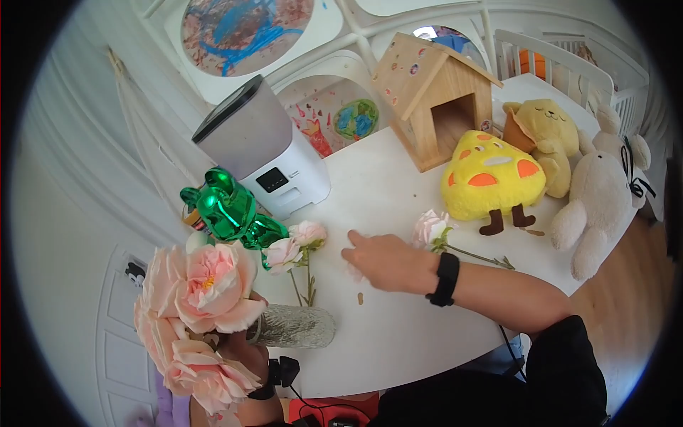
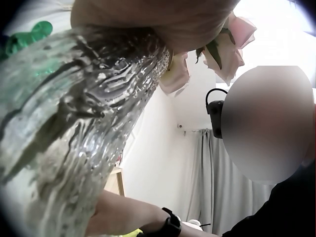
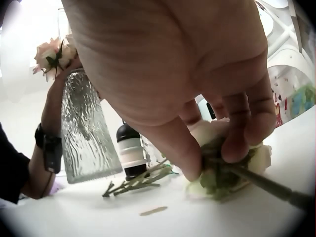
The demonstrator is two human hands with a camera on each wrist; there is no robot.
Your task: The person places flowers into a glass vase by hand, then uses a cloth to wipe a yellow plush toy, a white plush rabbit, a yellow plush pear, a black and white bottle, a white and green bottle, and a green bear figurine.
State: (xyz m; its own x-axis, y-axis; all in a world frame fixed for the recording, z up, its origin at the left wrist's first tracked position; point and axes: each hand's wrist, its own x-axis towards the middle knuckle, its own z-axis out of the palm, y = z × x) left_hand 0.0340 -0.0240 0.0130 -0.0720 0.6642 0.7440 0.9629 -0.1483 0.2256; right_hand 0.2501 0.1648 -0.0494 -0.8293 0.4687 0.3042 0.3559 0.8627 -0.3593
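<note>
Glass vase (image 1: 299, 326), seemingly within table edge (image 1: 356, 386)

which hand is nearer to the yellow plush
Right. The right hand is over the tabletop, short of the yellow plush and apart from it; the left hand is farther off, gripping the glass vase.

No word, brand or number can be read. Small stickers (image 1: 414, 69) on the wooden house (image 1: 427, 89) by the table's (image 1: 398, 327) far edge and the white dispenser's (image 1: 304, 167) dark panel (image 1: 272, 179) stay illegible.
</note>
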